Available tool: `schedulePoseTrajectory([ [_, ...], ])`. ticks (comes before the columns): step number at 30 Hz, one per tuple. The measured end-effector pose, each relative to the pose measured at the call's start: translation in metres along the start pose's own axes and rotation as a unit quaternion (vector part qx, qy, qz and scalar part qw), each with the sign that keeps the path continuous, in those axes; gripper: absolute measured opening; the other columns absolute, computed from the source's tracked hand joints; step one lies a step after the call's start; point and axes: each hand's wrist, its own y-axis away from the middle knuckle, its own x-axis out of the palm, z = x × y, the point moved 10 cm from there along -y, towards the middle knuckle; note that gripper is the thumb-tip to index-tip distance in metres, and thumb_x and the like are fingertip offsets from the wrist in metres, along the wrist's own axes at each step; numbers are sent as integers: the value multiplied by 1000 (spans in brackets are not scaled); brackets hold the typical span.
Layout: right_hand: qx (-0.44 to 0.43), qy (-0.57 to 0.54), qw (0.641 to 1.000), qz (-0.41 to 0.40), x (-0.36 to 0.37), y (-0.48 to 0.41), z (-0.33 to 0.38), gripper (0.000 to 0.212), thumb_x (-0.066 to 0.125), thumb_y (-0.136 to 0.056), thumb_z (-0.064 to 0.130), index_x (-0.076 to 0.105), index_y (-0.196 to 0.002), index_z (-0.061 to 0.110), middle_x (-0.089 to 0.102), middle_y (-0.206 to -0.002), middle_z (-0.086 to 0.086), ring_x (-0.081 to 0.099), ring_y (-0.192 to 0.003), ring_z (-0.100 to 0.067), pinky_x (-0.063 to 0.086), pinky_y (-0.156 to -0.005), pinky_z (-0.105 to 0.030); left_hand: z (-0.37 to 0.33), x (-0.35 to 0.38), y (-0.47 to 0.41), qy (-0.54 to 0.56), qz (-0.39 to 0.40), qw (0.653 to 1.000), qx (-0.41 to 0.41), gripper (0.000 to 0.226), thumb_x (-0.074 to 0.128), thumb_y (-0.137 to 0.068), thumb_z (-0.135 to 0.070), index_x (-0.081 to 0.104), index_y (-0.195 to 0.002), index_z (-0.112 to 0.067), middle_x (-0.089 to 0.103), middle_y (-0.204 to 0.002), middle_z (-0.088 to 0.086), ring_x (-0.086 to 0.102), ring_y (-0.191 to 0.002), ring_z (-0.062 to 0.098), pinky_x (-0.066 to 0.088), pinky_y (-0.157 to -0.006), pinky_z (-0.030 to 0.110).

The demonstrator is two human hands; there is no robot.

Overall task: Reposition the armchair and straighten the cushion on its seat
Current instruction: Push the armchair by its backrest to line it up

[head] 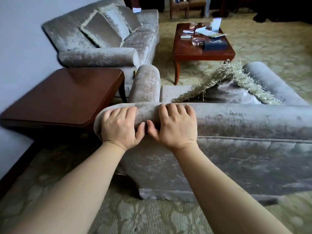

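Both hands clamp the rolled top of a grey velvet armchair's backrest (pixel 236 120), seen from behind: the left hand (pixel 120 126) sits at the roll's outer end and the right hand (pixel 174 125) just beside it, thumbs nearly touching underneath and fingers curled over the top edge. Beyond the grip, on the seat, a fringed cushion (pixel 234 93) lies tilted and askew, one corner raised and its pale fringe spilling toward the far armrest (pixel 273 83). Directly ahead of the left hand rises the chair's other armrest (pixel 146 83), and to the left of that hand stands a dark wooden side table (pixel 55 98), close against the chair. Farther out past the left hand sits a matching sofa (pixel 104 39) with three cushions; ahead of the right hand, across patterned carpet (pixel 263 43), a wooden coffee table (pixel 202 48) carries papers, a box and small items.
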Motion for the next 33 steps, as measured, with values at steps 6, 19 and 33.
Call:
schedulePoseTrajectory([
  [6,-5,4,1000,-10,2,-3,8,54,44,-79,54,65,-87,6,64,-75,-12,59,-70,-32,45,-71,-39,5,3,-3,3,-2,1000,13,51,37,-79,-44,63,-96,-3,65,-80,16,61,-73,35,43,-70,41],
  [19,50,-34,990,129,10,7,3,46,40,-84,49,58,-95,8,62,-93,-12,55,-89,-32,35,-85,-41,-11,0,-10,-25,152,988,-28,47,34,-89,-38,60,-97,1,64,-99,25,59,-90,41,41,-78,45],
  [33,97,93,934,331,-82,67,-325,53,46,-85,52,47,-122,16,52,-129,-7,47,-120,-26,32,-98,-39,-340,7,-50,96,284,948,107,55,40,-88,-49,44,-124,-9,47,-130,16,37,-124,34,25,-103,50],
])
